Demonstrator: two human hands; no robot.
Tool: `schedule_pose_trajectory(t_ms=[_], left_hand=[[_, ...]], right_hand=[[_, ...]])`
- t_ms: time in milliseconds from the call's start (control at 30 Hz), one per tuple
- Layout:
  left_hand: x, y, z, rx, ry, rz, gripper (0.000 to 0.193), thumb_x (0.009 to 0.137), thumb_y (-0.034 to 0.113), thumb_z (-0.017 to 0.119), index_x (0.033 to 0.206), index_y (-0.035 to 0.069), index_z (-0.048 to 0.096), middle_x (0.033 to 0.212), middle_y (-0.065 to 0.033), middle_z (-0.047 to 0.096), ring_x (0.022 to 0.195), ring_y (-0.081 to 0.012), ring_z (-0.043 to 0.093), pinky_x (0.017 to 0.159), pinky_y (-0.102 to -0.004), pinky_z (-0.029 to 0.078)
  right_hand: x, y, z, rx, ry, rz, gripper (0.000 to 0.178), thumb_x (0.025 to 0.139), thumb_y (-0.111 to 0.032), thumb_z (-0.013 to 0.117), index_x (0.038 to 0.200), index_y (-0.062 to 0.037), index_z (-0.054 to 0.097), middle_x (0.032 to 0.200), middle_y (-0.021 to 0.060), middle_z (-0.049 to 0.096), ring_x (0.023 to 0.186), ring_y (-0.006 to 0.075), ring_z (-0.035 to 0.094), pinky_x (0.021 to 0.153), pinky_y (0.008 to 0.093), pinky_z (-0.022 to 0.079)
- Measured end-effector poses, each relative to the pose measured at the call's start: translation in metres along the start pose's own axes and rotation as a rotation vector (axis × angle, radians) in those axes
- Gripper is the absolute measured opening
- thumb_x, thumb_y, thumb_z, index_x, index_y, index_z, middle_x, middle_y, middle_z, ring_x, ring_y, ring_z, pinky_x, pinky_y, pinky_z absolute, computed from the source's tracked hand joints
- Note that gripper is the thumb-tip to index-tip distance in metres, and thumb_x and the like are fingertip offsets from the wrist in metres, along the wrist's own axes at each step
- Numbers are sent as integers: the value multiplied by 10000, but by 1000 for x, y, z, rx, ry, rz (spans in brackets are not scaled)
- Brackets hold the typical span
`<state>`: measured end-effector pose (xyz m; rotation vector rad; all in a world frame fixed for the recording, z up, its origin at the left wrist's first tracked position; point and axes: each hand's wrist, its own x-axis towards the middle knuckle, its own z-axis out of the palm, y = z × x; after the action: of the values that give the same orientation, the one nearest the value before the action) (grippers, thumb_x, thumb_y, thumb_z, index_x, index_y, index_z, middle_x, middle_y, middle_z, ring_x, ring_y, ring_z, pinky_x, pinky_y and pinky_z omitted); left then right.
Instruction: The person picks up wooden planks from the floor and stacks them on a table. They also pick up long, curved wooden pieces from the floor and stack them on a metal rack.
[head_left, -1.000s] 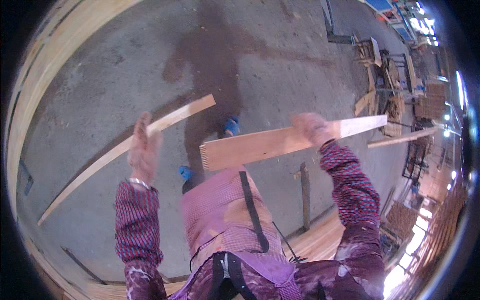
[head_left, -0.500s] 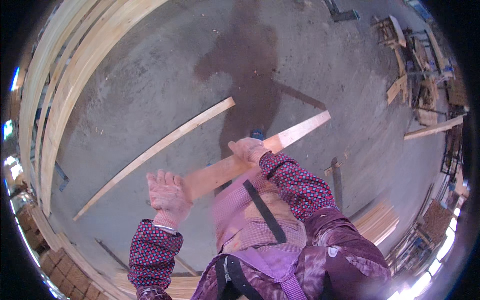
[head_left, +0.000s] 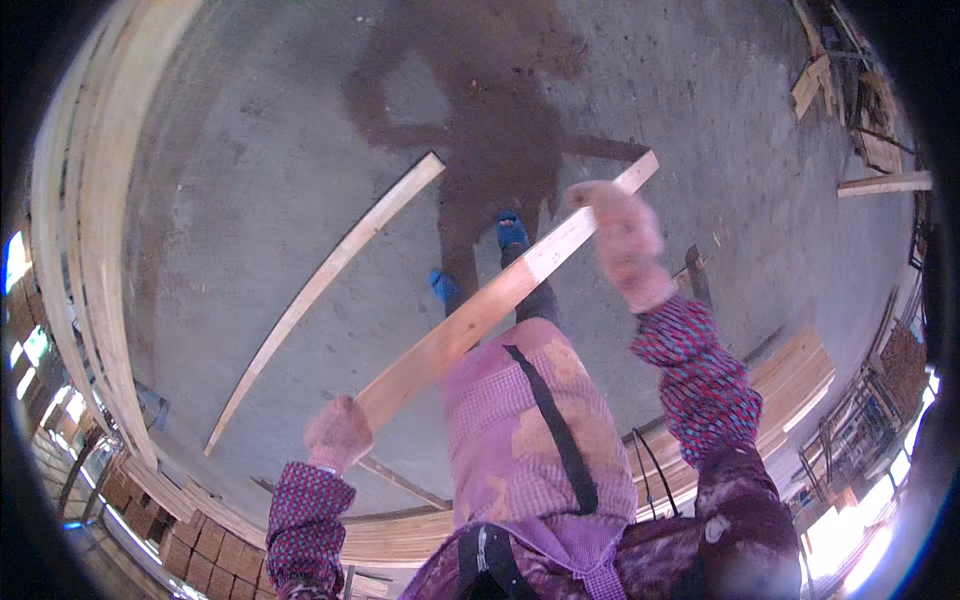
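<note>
- Left hand (head_left: 338, 432): closed round the near end of the board (head_left: 470, 315).
- Board: slants up from the left hand to the right hand (head_left: 618, 240).
- Right hand: at the board's far part (too blurred to tell whether its fingers grip).
- Plank (head_left: 320, 270): beyond the left hand, apart.
- Stack (head_left: 780, 390): nearer the body than the right hand, rightward.

Small-checked lower sleeves (head_left: 308, 520), red and blue on dark, at seven and four o'clock; pink-purple gingham apron (head_left: 600, 460) with a black strip (head_left: 555, 425) at five; maroon, pale-blotched jacket (head_left: 742, 510); blue shoes (head_left: 511, 232) toward twelve.
</note>
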<state>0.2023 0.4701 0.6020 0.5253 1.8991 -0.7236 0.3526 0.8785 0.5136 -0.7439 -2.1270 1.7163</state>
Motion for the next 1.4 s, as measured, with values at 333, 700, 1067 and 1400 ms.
schedule_pose_trajectory(t_ms=[333,700,1067,1400], left_hand=[[-3,-39,45,-164,189,88,334,606,163,645,871,23,498,767,-161,571,730,-346,583,611,-458,475],[-37,-69,39,-133,122,57,339,620,261,606,888,74,516,784,-114,600,770,-323,606,636,-393,495],[22,-21,34,-169,24,50,505,651,293,663,1049,54,464,818,-166,613,776,-361,614,683,-425,507],[-27,-28,-15,-350,-188,42,688,589,488,747,1057,35,527,913,-126,637,863,-271,618,770,-359,488]], right_hand=[[-43,167,111,-578,-466,137,143,764,-262,539,756,-142,616,671,44,588,745,233,581,638,356,452],[-37,2,76,-1023,-688,388,277,842,-344,446,811,-135,624,726,109,638,700,310,626,640,429,471],[1,126,90,-992,-714,291,297,858,-389,423,814,-198,645,759,86,643,752,302,637,652,453,489],[29,-18,55,-1071,-804,448,442,896,-452,345,870,-162,676,835,120,663,821,304,639,707,452,485]])
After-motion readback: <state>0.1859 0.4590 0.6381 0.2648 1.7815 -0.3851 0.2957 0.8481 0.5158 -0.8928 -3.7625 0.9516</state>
